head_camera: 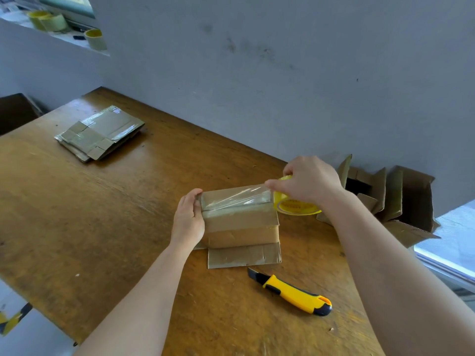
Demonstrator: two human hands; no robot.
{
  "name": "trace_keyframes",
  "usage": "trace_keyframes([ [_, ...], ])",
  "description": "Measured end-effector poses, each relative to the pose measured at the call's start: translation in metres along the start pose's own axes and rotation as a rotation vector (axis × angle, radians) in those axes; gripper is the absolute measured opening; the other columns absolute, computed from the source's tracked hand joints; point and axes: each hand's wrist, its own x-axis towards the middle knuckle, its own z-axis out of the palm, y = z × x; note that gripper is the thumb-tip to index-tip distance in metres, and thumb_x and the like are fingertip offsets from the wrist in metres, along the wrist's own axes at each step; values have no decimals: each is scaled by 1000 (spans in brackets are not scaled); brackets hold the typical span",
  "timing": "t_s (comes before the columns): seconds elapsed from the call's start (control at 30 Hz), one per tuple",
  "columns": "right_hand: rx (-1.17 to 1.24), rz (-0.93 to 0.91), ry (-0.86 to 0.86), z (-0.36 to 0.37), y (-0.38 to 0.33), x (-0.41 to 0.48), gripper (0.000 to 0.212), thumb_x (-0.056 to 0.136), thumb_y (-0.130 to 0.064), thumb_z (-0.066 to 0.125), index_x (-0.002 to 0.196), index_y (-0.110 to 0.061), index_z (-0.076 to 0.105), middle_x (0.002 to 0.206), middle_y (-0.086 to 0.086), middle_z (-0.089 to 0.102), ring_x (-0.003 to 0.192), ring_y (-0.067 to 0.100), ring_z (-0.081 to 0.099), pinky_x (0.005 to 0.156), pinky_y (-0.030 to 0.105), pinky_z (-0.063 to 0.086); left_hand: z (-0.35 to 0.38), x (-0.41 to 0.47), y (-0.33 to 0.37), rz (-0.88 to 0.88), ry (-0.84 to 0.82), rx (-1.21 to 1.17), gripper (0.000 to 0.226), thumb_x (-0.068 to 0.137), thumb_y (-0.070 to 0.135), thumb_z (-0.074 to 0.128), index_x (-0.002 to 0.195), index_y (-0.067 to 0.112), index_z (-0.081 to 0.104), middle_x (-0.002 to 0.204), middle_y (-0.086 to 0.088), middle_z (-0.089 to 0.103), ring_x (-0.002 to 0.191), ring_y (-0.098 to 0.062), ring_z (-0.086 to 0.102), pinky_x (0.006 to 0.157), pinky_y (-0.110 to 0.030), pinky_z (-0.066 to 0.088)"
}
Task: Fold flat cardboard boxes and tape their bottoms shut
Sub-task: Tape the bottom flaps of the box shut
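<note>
A small folded cardboard box (pixel 241 224) stands on the wooden table (pixel 115 214), its bottom flaps facing up. A strip of clear tape (pixel 235 197) stretches across the top seam. My left hand (pixel 189 219) grips the box's left end, thumb on the tape's start. My right hand (pixel 307 181) holds a yellow-cored tape roll (pixel 293 204) just past the box's right end, a finger pressing the tape near the edge. One open flap (pixel 244 255) lies flat on the table in front of the box.
A yellow and black utility knife (pixel 295 294) lies near the table's front right. A stack of flat cardboard boxes (pixel 100 132) sits at the far left. Folded boxes (pixel 395 194) stand beyond the right edge by the wall. Spare tape rolls (pixel 95 38) rest on a ledge upper left.
</note>
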Motion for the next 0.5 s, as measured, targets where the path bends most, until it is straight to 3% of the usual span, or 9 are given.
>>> trace_keyframes([
  [0.23,27,94,-68,19,14,1,65,74,-75,56,47,-19,38,49,-4,41,48,16,44,45,26,30,1,-1,-1,11,11,-5,36,103,20,33,137,22,43,135,1,47,118,-8,43,92,-21,35],
  [0.5,69,140,-69,44,28,2,66,74,-75,57,45,-18,41,47,-6,42,48,16,45,44,23,27,1,-3,-1,24,9,-13,36,103,22,32,138,23,43,135,1,47,114,-2,40,87,-13,32],
])
